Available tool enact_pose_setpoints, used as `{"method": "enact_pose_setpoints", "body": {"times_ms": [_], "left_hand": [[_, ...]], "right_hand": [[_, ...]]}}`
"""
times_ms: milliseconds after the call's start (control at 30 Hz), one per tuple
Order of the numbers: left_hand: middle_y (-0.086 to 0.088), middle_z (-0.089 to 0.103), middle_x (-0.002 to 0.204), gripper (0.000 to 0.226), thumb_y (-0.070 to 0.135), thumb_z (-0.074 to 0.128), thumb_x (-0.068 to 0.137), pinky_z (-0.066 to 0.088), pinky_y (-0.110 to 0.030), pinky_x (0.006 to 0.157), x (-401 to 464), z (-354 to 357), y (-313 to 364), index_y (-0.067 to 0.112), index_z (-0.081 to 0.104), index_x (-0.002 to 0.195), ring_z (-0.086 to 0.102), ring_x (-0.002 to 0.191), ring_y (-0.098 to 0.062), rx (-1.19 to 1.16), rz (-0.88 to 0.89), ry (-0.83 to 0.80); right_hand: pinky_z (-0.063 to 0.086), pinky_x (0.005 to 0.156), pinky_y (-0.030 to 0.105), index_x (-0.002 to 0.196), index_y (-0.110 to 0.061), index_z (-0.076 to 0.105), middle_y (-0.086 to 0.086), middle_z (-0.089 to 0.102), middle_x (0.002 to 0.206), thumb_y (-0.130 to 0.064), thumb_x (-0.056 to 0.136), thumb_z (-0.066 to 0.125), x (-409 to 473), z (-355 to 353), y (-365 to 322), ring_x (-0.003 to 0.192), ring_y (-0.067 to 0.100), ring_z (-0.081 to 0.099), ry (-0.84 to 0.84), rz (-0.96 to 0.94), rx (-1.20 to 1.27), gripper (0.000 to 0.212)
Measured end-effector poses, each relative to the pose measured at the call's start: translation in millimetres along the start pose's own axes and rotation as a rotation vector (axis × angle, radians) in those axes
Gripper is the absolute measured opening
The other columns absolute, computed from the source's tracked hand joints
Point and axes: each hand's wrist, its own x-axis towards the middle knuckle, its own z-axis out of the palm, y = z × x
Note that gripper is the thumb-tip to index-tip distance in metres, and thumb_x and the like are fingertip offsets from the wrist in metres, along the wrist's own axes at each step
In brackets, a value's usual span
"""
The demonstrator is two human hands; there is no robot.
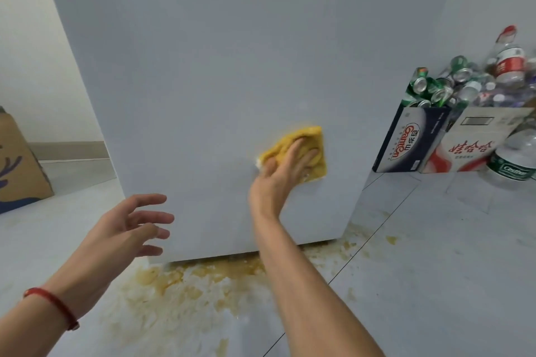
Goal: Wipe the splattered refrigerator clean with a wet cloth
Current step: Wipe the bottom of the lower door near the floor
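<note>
**Cloth on refrigerator panel, low right**

Item 1: I see the yellow cloth (301, 148) flat against the pale grey refrigerator (217, 66), on the lower right part of its front panel. The cloth is stained darker at its lower edge.

Item 2: my right hand (285, 166) presses the cloth to the panel with straight fingers spread over it; nothing is pinched, so that grip is open-palmed.

Item 3: my left hand (130, 226) hangs apart from the panel, lower left, fingers loosely spread and holding nothing. A red cord bracelet (55, 304) sits on that wrist.

Item 4: a yellow-brown spill (185, 287) spreads over the floor tiles beneath the refrigerator's front edge and trails off to the right.

Item 5: right of the refrigerator, two printed cartons (452, 139) stand on the floor, heaped with green cans (435, 87) and clear plastic bottles (507, 58).

Item 6: a brown cardboard box (17, 165) stands at the far left.
</note>
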Motion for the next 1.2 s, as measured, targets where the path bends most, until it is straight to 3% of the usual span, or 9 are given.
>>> {"method": "enact_pose_setpoints", "body": {"times_ms": [33,133,233,533,633,800,1000,1133,1200], "left_hand": [[-0.005,0.077,0.103,0.042,-0.008,0.055,0.097,0.059,-0.047,0.080,2.2,-0.8,0.9,0.027,0.069,0.119,0.073,0.092,-0.028,0.001,0.004,0.004],[-0.005,0.078,0.103,0.043,-0.009,0.055,0.097,0.059,-0.048,0.080,9.0,0.1,-0.1,0.026,0.069,0.118,0.073,0.091,-0.029,0.005,-0.007,0.035],[-0.007,0.078,0.103,0.044,-0.011,0.054,0.096,0.059,-0.049,0.080,7.7,2.3,-1.4,0.025,0.068,0.118,0.073,0.092,-0.032,0.003,-0.019,0.048],[-0.008,0.071,0.112,0.043,-0.008,0.055,0.095,0.061,-0.047,0.083,16.0,-12.1,1.9,0.025,0.064,0.121,0.071,0.099,-0.029,-0.015,-0.004,0.173],[-0.005,0.067,0.114,0.042,-0.005,0.055,0.094,0.060,-0.045,0.084,18.5,-12.8,3.2,0.026,0.062,0.121,0.068,0.100,-0.025,0.006,0.012,0.249],[0.001,0.067,0.108,0.035,0.000,0.055,0.090,0.059,-0.044,0.083,18.3,-19.3,0.5,0.024,0.061,0.115,0.065,0.095,-0.018,0.096,0.039,0.447],[0.003,0.065,0.106,0.035,-0.002,0.058,0.090,0.056,-0.041,0.080,17.3,-33.8,-3.4,0.022,0.057,0.115,0.062,0.096,-0.018,0.142,0.096,0.579],[0.001,0.063,0.108,0.036,-0.002,0.059,0.090,0.058,-0.046,0.082,17.2,-25.5,-11.8,0.020,0.056,0.118,0.062,0.095,-0.019,0.166,0.047,0.537],[0.000,0.063,0.109,0.036,-0.002,0.058,0.090,0.057,-0.046,0.083,18.8,-20.5,-13.8,0.019,0.055,0.119,0.062,0.096,-0.020,0.145,0.025,0.515]], "right_hand": [[-0.022,0.122,0.029,0.166,-0.029,0.010,0.002,-0.026,0.171,-0.010,0.108,0.042,-29.6,15.8,-8.2,0.158,0.024,-0.020,-0.102,-0.118,-0.073,0.069],[-0.008,0.124,0.060,0.165,-0.042,0.003,-0.007,-0.035,0.167,-0.023,0.109,0.042,-67.2,27.5,2.2,0.156,0.033,-0.029,-0.422,-0.417,-0.391,0.070],[0.011,0.118,0.074,0.165,-0.038,0.009,0.001,-0.021,0.173,-0.032,0.106,0.049,-24.9,3.6,26.3,0.159,0.037,-0.014,-0.312,-0.524,-0.434,0.071],[-0.003,0.127,0.050,0.166,-0.018,-0.009,0.016,-0.018,0.172,-0.021,0.108,0.033,116.7,-90.9,46.6,0.160,0.033,-0.012,0.155,0.365,0.039,0.072],[-0.001,0.126,0.048,0.167,-0.020,-0.005,0.016,-0.012,0.173,-0.022,0.109,0.029,94.5,-59.4,13.3,0.160,0.035,-0.006,0.234,0.427,0.044,0.067],[0.013,0.120,0.065,0.167,-0.023,0.013,0.016,-0.003,0.174,-0.029,0.102,0.041,-5.9,42.2,-52.7,0.158,0.046,0.002,0.129,-0.049,-0.144,0.071],[-0.001,0.117,0.080,0.167,-0.035,0.007,0.003,-0.007,0.175,-0.021,0.103,0.041,-101.7,117.2,-32.4,0.159,0.042,-0.009,-0.415,-1.077,-0.665,0.074],[0.002,0.123,0.071,0.166,-0.034,0.017,-0.007,0.007,0.175,-0.006,0.100,0.042,-74.1,88.3,11.5,0.161,0.031,0.001,-0.472,-1.336,-0.766,0.076],[0.009,0.123,0.070,0.166,-0.036,0.018,-0.006,0.006,0.175,-0.016,0.101,0.051,-46.4,56.7,39.9,0.161,0.032,0.002,-0.420,-1.289,-0.826,0.075]]}}
